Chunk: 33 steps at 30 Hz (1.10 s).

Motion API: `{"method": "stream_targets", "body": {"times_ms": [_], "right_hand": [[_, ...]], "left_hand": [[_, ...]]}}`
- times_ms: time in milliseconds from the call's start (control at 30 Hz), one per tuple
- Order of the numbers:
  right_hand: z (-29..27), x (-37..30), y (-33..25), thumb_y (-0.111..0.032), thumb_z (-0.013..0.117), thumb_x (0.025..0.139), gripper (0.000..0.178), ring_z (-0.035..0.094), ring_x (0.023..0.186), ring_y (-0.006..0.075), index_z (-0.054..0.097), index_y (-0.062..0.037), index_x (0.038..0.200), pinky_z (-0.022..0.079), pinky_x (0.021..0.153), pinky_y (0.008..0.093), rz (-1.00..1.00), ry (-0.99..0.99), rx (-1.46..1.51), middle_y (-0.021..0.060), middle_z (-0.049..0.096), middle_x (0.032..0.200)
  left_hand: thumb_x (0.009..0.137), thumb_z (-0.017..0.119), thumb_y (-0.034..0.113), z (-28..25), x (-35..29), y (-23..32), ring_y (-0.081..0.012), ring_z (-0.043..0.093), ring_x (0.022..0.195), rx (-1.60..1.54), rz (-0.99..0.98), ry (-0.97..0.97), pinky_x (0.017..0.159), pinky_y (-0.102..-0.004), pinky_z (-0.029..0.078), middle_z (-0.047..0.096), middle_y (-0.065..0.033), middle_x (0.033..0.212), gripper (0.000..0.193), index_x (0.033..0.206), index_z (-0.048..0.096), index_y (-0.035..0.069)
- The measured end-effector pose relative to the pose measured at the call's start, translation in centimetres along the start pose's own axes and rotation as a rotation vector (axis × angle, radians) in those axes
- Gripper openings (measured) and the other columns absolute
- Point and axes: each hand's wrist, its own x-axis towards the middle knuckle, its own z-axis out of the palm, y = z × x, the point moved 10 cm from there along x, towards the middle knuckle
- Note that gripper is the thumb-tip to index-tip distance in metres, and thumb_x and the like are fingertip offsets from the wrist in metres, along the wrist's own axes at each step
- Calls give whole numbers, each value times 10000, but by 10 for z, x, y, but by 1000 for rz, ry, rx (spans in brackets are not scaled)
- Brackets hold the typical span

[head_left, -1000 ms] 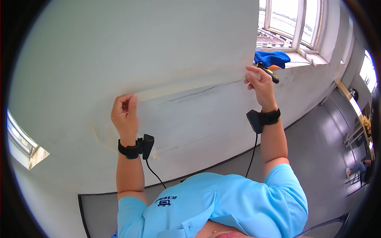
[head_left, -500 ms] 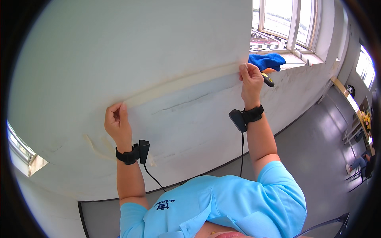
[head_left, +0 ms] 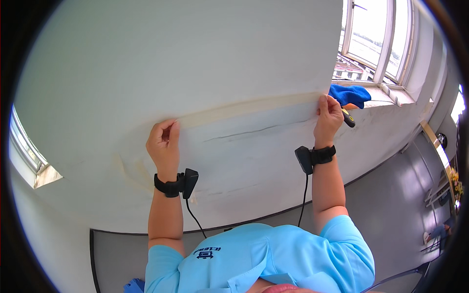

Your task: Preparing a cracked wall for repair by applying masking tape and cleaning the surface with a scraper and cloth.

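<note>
A long cream strip of masking tape (head_left: 249,107) stretches nearly level across the pale wall (head_left: 195,58), rising a little to the right. My left hand (head_left: 163,141) pinches its left end between thumb and fingers. At the other end, by the wall's corner beside the window, my right hand (head_left: 328,119) pinches the tape the same way. Below the strip runs a thin dark crack (head_left: 256,131) in the wall. Whether the strip's middle touches the wall, I cannot tell.
A blue cloth (head_left: 349,94) and a black-and-yellow handle (head_left: 348,118) lie at the sill beside my right hand, under the window (head_left: 369,39). Loose-looking tape pieces (head_left: 122,168) show on the wall below my left hand. Black cables hang from both wrist straps. Someone sits far right.
The view has turned, so wall, window and hands sit farther right in the picture. Both hands still pinch the tape ends, with little movement against the wall.
</note>
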Motion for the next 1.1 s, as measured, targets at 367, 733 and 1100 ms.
{"method": "stream_targets", "body": {"times_ms": [367, 733, 1100], "right_hand": [[-4, 2, 4, -107, 645, 803, 130, 422, 522, 27, 602, 9, 840, 331, 471, 156, -24, 20, -5, -24, 524, 638], [-1, 2, 2, -124, 640, 812, 143, 440, 531, 35, 607, 8, 859, 343, 479, 157, -5, 15, -78, -18, 535, 639], [-2, 2, -4, -117, 646, 805, 127, 435, 521, 25, 596, -2, 826, 346, 468, 158, -43, 17, -94, -21, 533, 628]], "left_hand": [[799, 619, 93, 4, 2, 8, -68, 510, 585, 79, 41, 47, 562, -201, 427, 578, -6, 699, 81, 791, 595, 16], [812, 619, 141, 3, 1, 10, -76, 497, 566, 187, 36, 67, 551, -208, 421, 565, -2, 679, 140, 762, 558, 25], [804, 619, 123, 1, 0, 12, -84, 517, 561, 211, 59, 79, 544, -220, 435, 576, -15, 687, 107, 775, 564, 36]]}}
